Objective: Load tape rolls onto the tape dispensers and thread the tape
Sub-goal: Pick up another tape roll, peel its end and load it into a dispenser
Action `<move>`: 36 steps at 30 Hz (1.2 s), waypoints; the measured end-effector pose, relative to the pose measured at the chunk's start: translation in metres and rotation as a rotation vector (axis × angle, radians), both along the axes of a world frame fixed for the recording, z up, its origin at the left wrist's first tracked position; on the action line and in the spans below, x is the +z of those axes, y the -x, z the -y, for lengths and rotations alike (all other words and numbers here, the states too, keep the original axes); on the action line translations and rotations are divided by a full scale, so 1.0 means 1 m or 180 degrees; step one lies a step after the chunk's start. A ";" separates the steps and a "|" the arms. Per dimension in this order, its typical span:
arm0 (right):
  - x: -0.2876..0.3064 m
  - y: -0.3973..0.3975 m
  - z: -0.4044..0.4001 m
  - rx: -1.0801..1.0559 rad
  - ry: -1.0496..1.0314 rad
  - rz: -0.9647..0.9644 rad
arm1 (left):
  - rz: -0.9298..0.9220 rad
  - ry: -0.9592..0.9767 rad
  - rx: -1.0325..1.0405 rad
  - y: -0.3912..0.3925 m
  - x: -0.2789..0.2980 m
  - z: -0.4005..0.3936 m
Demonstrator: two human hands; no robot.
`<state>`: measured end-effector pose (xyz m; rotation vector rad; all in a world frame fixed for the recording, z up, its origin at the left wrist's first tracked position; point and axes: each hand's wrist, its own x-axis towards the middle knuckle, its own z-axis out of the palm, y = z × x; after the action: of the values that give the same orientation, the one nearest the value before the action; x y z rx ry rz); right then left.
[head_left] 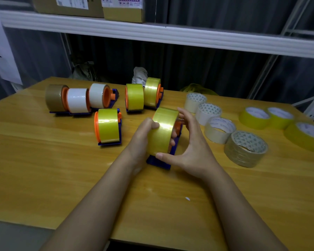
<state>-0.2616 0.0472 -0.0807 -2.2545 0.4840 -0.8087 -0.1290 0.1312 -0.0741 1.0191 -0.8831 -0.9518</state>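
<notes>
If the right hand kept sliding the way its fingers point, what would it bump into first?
The right hand points up and left across the table, fingers around the yellow roll. Beyond that, probably the loaded yellow dispensers at the back, though depth is unclear.

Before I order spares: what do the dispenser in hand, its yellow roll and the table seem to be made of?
Dispenser base: looks like moulded plastic, matte blue, with an orange hub.
Yellow roll: glossy translucent film, judging by the bright glare band; held by the left hand and right hand.
Table: wood-grain top with a soft sheen; solid wood or laminate cannot be told.
</notes>
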 end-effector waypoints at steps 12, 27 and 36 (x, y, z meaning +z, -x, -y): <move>-0.006 -0.005 0.002 -0.0035 -0.0602 0.0074 | -0.0103 -0.0092 0.0033 0.006 0.002 -0.003; -0.005 -0.004 0.002 0.0052 0.0831 0.0055 | -0.0370 -0.0184 0.0176 0.005 0.011 -0.004; -0.005 -0.004 0.000 -0.0019 -0.0153 0.0120 | 0.0220 -0.0036 -0.0019 0.002 0.004 -0.004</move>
<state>-0.2572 0.0467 -0.0861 -2.1907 0.4875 -0.8325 -0.1315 0.1355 -0.0706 1.0647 -0.9396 -0.9320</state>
